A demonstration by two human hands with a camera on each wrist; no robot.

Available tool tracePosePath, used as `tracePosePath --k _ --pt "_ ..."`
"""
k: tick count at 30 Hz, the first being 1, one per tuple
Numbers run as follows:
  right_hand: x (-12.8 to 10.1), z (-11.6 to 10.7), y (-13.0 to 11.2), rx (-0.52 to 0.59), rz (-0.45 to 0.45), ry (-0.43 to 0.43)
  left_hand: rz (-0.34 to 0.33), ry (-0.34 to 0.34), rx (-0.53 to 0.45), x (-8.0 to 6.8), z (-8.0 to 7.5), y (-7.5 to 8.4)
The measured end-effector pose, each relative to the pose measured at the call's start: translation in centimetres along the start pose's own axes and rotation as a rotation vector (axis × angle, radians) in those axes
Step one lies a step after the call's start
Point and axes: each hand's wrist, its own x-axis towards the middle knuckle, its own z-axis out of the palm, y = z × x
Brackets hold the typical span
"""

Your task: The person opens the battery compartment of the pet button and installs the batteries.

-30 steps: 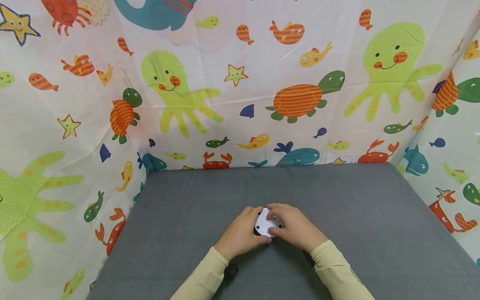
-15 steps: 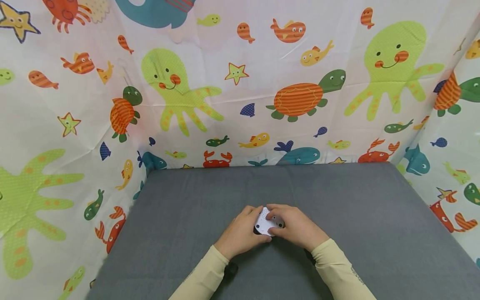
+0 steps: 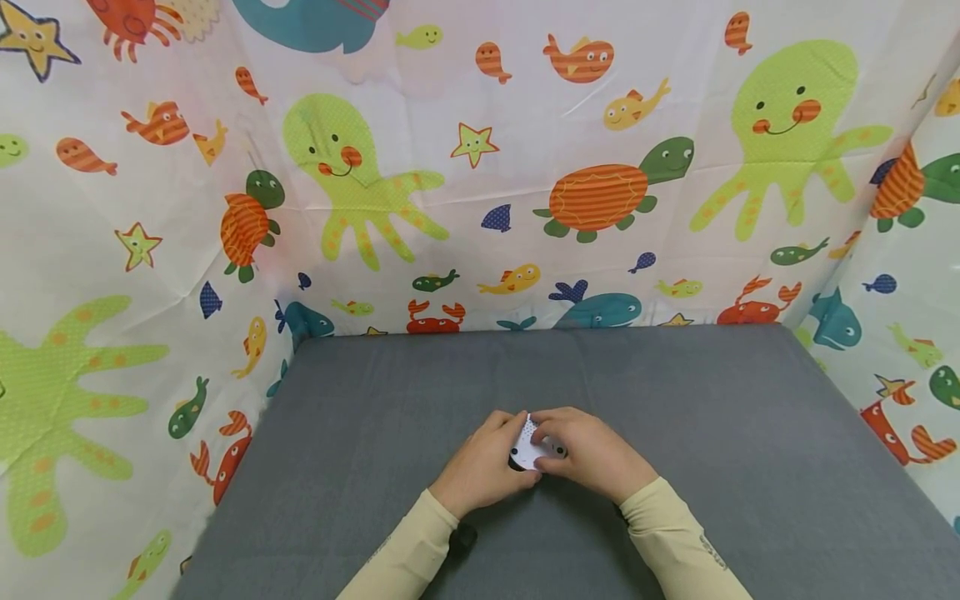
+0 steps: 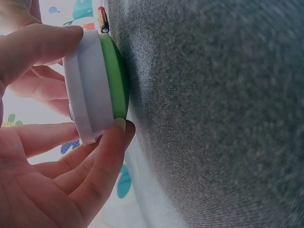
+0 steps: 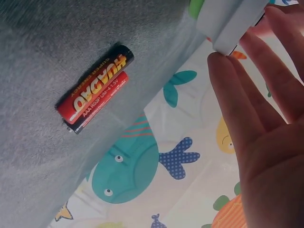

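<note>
A round device (image 3: 527, 452) with a white back, small holes and dark round spots sits between both hands near the middle of the table. Seen edge-on in the left wrist view, its thick white body (image 4: 90, 85) has a green front (image 4: 116, 80) turned to the cloth. My left hand (image 3: 480, 462) grips the rim between thumb and fingers. My right hand (image 3: 596, 454) curls its fingers and thumb onto the white back, covering part of it. Beside the hands, in the right wrist view, lie what look like two red-and-black AAA batteries (image 5: 95, 90), close together.
Grey cloth covers the table (image 3: 375, 408). A white curtain (image 3: 465, 192) printed with sea animals hangs along its back and sides. A small dark wrist camera (image 3: 462, 542) shows under my left wrist.
Both hands stay on the device with almost the same hold. Device and hands shift only slightly, and less of the white back shows. The head view has tilted a little.
</note>
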Motion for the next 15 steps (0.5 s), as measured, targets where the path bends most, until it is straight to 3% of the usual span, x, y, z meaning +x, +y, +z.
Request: tracePosePath --k 15 --pt "-0.01 0.26 -0.03 -0.041 -0.054 0.034 0.004 -0.006 -0.011 -0.1 -0.34 0.23"
